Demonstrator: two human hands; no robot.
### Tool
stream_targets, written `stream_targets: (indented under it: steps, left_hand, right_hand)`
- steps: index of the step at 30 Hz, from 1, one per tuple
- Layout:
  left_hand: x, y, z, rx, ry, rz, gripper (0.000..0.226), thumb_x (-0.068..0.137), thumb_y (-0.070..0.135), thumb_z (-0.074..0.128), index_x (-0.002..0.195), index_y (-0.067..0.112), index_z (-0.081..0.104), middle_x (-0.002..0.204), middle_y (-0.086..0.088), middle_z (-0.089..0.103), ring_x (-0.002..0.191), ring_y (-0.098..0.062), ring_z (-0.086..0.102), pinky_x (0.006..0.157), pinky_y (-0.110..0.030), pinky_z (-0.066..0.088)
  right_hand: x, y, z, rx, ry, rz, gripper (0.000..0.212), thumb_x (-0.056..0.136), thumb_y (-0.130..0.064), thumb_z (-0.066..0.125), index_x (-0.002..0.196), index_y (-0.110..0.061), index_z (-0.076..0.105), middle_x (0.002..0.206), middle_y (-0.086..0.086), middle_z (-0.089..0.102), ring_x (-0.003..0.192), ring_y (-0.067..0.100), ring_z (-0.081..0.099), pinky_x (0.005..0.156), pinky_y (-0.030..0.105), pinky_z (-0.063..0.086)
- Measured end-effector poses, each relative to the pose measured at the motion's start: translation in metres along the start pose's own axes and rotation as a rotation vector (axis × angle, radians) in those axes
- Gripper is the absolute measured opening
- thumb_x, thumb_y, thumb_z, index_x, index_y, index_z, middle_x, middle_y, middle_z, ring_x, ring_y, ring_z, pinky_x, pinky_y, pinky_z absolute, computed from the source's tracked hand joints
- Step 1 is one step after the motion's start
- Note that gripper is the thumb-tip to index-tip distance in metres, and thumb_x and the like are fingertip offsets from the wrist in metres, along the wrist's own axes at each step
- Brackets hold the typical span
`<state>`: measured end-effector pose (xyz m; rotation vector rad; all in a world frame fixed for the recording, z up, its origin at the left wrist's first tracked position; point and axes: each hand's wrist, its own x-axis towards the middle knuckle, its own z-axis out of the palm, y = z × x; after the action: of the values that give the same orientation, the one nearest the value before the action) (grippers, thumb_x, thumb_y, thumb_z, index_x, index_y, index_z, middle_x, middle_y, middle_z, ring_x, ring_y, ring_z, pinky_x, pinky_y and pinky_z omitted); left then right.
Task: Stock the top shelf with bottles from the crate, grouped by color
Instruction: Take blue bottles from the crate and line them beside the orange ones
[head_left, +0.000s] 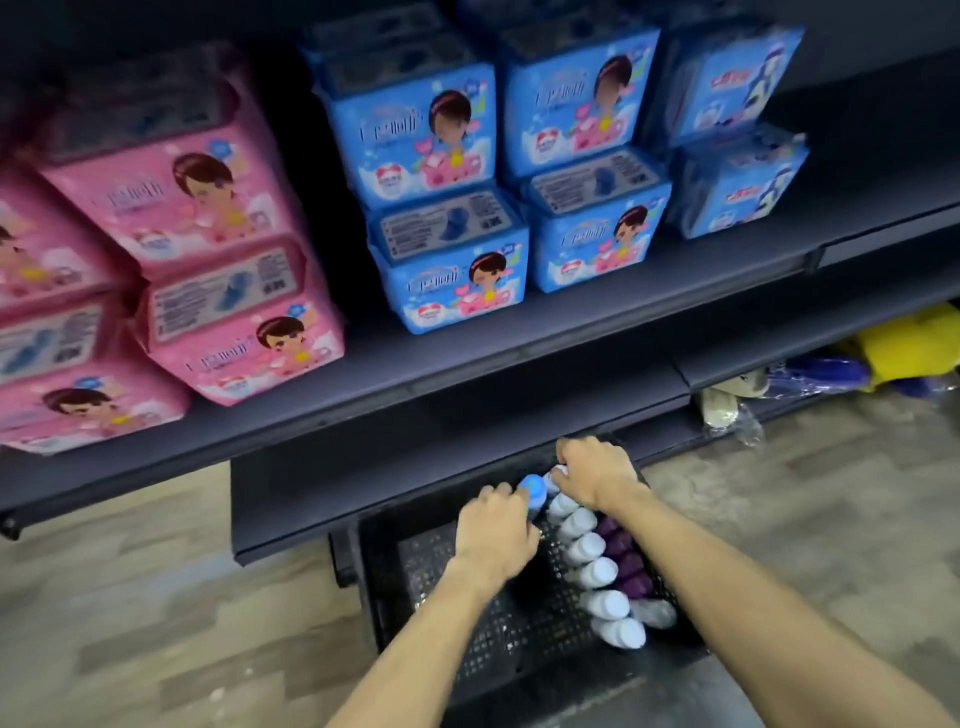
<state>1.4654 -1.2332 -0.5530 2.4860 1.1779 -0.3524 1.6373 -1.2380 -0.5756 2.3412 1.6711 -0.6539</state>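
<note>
- Head cam, looking down: black mesh crate (467, 597) sits on the floor, tucked partly under the lowest shelf ledge (415, 467)
- Left hand (498, 530) is in the crate, fingers curled round a blue-capped bottle (532, 488), gripping it below the cap, bottle tilted
- Right hand (597, 475) is at the crate's far end, fingers curled down over a white-capped bottle (558, 473); back of hand hides most of the grip
- The 2 hands are just beside each other, caps nearly touching
- Row of pale blue bottles (592, 545) runs along the crate's right half, standing packed one against the next, from the right hand back toward the person
- Purple bottles (623, 561) line up right beside that row, against the crate's right wall
- 1 clear bottle (657, 613) at the near end of the purple line
- Crate's left half shows bare mesh
- Above: dark shelf (467, 358) carries pink packs (208, 208) stacked on the left, blue packs (441, 156) stacked centre and right
- Far right, lower level: yellow item (909, 338) and blue wrapped goods, too blurred to ID
</note>
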Motion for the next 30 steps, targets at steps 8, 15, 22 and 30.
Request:
stream_targets:
  steps: [8, 15, 22, 30]
  left_hand:
    - [0.024, -0.025, 0.074, -0.102, -0.064, -0.044, 0.037, 0.091, 0.032, 0.049, 0.124, 0.014, 0.051, 0.120, -0.007, 0.055, 0.116, -0.028, 0.050, 0.087, -0.040, 0.047]
    - [0.041, -0.050, 0.108, -0.151, -0.058, -0.077, 0.030, 0.092, 0.029, 0.050, 0.117, 0.013, 0.054, 0.117, -0.006, 0.057, 0.112, -0.027, 0.052, 0.084, -0.039, 0.049]
    - [0.039, -0.062, 0.129, -0.186, -0.089, -0.114, 0.026, 0.092, 0.029, 0.049, 0.113, 0.014, 0.054, 0.117, -0.004, 0.056, 0.114, -0.025, 0.050, 0.086, -0.038, 0.047]
    - [0.034, -0.071, 0.116, -0.122, -0.110, -0.105, 0.029, 0.092, 0.025, 0.047, 0.117, 0.012, 0.054, 0.120, -0.007, 0.057, 0.116, -0.027, 0.051, 0.090, -0.039, 0.048]
  right_hand:
    - [0.047, -0.010, 0.090, 0.081, -0.127, 0.043, 0.040, 0.096, -0.036, 0.053, 0.130, -0.014, 0.050, 0.132, 0.010, 0.056, 0.118, 0.032, 0.056, 0.089, 0.039, 0.047]
    - [0.085, -0.012, 0.138, 0.143, -0.179, 0.060, 0.055, 0.097, -0.032, 0.058, 0.143, -0.010, 0.038, 0.143, 0.012, 0.046, 0.127, 0.033, 0.049, 0.098, 0.042, 0.047]
    - [0.098, -0.026, 0.162, -0.070, -0.146, 0.063, 0.044, 0.097, -0.014, 0.056, 0.138, -0.005, 0.039, 0.141, 0.013, 0.046, 0.126, 0.030, 0.052, 0.093, 0.039, 0.049]
    - [0.100, -0.019, 0.153, 0.012, -0.079, 0.058, 0.048, 0.080, -0.037, 0.071, 0.115, -0.011, 0.053, 0.111, 0.010, 0.064, 0.107, 0.030, 0.060, 0.080, 0.037, 0.050]
